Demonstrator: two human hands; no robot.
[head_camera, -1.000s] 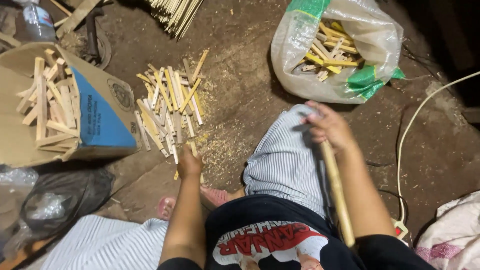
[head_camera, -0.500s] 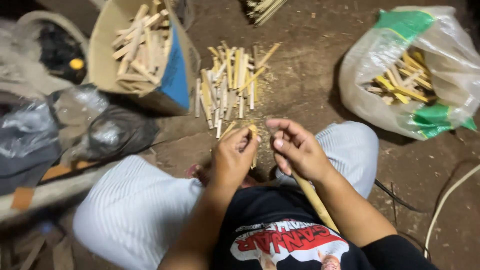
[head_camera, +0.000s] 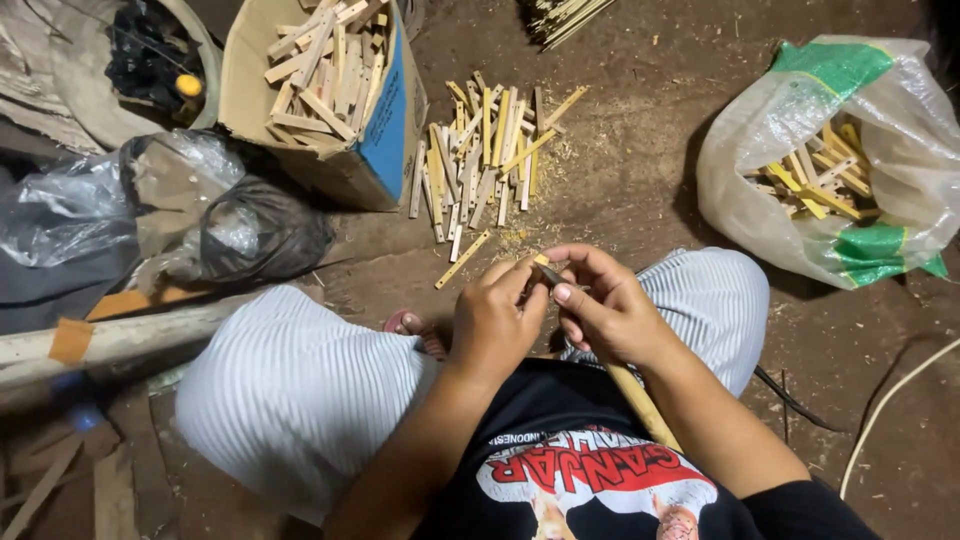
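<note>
Between my knees, my left hand pinches a short bamboo strip near its top end, fingers closed. My right hand grips a long-handled knife, its blade against the strip. It looks light, stiff and splintery, so best held low, clear of the edge.

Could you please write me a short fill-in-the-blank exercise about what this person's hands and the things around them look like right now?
1. The left hand and right hand meet over a small strip of ____.
2. The cardboard box full of wooden pieces has one side coloured ____.
3. The loose pile of sticks lies on the dirt floor between that box and a clear plastic ____ with green patches.
4. A long wooden handle runs back from the ____ hand.

Missing words: wood; blue; bag; right
</note>
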